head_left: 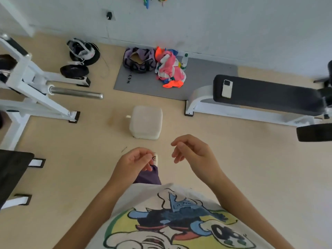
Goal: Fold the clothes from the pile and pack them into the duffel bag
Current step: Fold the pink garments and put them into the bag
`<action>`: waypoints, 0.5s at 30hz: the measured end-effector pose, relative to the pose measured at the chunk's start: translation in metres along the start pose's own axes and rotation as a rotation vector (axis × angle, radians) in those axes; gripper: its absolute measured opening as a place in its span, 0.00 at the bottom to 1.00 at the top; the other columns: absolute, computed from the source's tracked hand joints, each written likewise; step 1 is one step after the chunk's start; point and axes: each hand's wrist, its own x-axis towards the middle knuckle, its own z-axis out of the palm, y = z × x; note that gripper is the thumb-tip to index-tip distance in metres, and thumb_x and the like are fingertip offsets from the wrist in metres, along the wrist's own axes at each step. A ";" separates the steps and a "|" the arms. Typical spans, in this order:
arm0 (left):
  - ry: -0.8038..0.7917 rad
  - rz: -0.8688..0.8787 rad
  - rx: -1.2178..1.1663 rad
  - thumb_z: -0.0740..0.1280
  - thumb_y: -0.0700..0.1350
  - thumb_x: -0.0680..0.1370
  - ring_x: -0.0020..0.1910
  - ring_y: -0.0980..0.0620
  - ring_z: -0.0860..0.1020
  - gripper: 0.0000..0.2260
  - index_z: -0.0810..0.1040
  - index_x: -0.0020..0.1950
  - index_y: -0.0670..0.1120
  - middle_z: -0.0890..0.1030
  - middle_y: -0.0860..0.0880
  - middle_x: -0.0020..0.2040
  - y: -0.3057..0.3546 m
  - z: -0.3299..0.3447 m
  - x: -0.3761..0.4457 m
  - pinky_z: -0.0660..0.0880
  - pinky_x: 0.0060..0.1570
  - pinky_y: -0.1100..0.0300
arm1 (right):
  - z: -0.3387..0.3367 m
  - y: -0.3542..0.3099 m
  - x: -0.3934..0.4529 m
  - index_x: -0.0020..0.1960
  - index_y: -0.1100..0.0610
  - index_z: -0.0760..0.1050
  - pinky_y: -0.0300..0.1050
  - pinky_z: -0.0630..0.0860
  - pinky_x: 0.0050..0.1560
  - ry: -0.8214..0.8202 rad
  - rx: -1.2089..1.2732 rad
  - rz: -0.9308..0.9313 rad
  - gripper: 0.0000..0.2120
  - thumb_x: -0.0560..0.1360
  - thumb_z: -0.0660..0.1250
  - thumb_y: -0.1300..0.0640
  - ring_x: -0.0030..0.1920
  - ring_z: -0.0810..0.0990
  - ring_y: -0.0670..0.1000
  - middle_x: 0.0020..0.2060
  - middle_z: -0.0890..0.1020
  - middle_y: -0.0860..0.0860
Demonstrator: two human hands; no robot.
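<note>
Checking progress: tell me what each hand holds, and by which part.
Nothing is held: left hand and right hand hang loosely curled; clothes pile lies untouched beside the duffel bag.

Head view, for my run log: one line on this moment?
stage: not started | colourful clothes pile beside purple duffel bag on grey mat | left hand, right hand: empty

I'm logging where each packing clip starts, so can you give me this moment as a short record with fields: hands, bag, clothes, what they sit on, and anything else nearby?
left hand: loosely curled, holds nothing, in the air in front of the body
right hand: loosely curled, holds nothing
duffel bag: purple, top open, on the grey mat by the wall
clothes pile: pink, orange and white, unfolded, right beside the bag
grey mat: on the floor, marked GYM
bottle: upright behind the pile
white stool: between the person and the mat
phone: lying on the black bench
task progress: nothing folded yet
</note>
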 end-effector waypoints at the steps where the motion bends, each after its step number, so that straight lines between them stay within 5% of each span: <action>1: -0.022 0.002 0.004 0.66 0.41 0.80 0.36 0.52 0.81 0.11 0.83 0.45 0.55 0.84 0.48 0.39 0.016 -0.005 0.025 0.77 0.39 0.65 | -0.006 -0.006 0.021 0.49 0.56 0.79 0.42 0.79 0.41 0.009 0.001 0.025 0.10 0.81 0.60 0.63 0.37 0.82 0.56 0.36 0.83 0.55; 7: -0.202 0.062 0.067 0.66 0.42 0.79 0.38 0.51 0.82 0.10 0.83 0.46 0.55 0.84 0.48 0.41 0.120 -0.006 0.169 0.78 0.42 0.62 | -0.058 -0.023 0.125 0.48 0.55 0.80 0.52 0.80 0.46 0.119 0.008 0.179 0.10 0.81 0.60 0.62 0.38 0.82 0.57 0.37 0.83 0.54; 15: -0.203 0.133 0.065 0.66 0.41 0.79 0.36 0.49 0.80 0.05 0.82 0.49 0.43 0.83 0.46 0.39 0.218 0.032 0.356 0.76 0.41 0.62 | -0.154 -0.021 0.276 0.48 0.56 0.80 0.44 0.80 0.42 0.172 -0.002 0.232 0.09 0.80 0.61 0.62 0.38 0.82 0.56 0.37 0.83 0.54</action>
